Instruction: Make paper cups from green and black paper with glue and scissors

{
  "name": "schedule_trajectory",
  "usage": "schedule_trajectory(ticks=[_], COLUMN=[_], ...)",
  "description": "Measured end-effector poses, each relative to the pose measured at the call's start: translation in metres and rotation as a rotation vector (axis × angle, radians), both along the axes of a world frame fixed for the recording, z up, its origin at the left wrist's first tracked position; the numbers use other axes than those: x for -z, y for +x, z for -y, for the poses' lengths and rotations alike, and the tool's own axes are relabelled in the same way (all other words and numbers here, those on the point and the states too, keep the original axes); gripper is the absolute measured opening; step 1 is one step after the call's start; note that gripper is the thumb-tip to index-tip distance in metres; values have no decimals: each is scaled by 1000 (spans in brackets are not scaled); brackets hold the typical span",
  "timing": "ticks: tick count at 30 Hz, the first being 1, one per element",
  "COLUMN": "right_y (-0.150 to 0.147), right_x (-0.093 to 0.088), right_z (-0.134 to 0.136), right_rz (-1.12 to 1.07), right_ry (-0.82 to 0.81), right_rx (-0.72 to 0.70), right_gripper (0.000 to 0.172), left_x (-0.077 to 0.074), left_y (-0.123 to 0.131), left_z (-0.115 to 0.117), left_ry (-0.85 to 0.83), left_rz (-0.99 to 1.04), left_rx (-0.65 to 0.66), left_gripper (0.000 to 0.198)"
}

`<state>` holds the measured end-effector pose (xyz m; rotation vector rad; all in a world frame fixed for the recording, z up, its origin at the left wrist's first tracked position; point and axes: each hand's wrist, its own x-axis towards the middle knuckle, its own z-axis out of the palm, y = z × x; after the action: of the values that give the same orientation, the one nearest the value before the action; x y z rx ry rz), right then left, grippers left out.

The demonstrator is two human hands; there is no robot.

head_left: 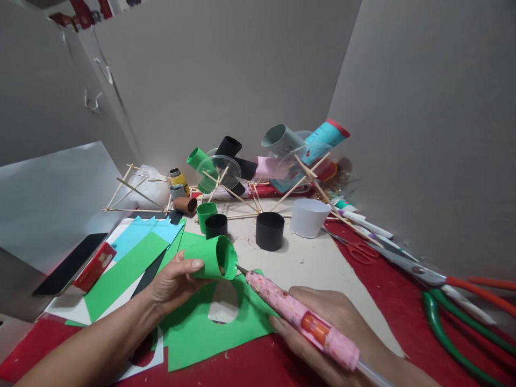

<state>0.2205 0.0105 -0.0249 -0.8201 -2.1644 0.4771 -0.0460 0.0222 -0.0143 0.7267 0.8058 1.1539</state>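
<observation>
My left hand (175, 285) grips a green paper tube (203, 259) between thumb and fingers, its open end tilted to the right. In my right hand (330, 317) is a pink, pen-shaped hot glue gun (286, 306) with an orange switch and a translucent stick at its rear. The metal tip is at the tube's rim; whether it touches I cannot tell. Below both hands lies a green paper sheet (189, 333) with a round hole cut in it. Just beyond the tube stand a black paper cup (216, 226) and a small green paper cup (206, 215).
Behind are stick frames (217, 185) carrying clear discs with paper tubes. A larger black cup (269, 231) and a white cup (309, 216) stand ahead. Large scissors (427, 273) and red-handled scissors (360, 251) lie right; a phone (72, 263) and red box (94, 267) lie left.
</observation>
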Motion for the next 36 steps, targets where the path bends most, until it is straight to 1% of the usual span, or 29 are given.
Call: schedule_trajectory(ticks=[4,7,9,13,18,23,30,36], right_y=[1,4,5,6,5,5,4,-1], right_x=[-4,-8,-9,-10,-7,-5,-2,9], right_z=[1,1,0,-2,-2,-2,0,1], right_rz=[42,-22,-78,-140,-178,-179,-169,-217], right_ry=[-43,-89,-139,-216,-245,-293,-268,-257], right_rx=[-76,-100,-91,-47,-38,-35,-11,52], right_gripper=[27,24,25,27,27,27,27,33], left_x=[0,-1,-2,-1,2,1,3,5], left_y=[1,3,5,9,11,12,13,12], left_z=[-1,-1,-1,0,2,4,5,5], left_ry=[-9,37,69,95,126,158,164,165], left_rz=[-14,-27,-46,-101,-171,-211,-216,-236], left_rx=[-40,-27,-16,1,-2,60,94,125], left_gripper=[28,29,29,20,17,18,13,16])
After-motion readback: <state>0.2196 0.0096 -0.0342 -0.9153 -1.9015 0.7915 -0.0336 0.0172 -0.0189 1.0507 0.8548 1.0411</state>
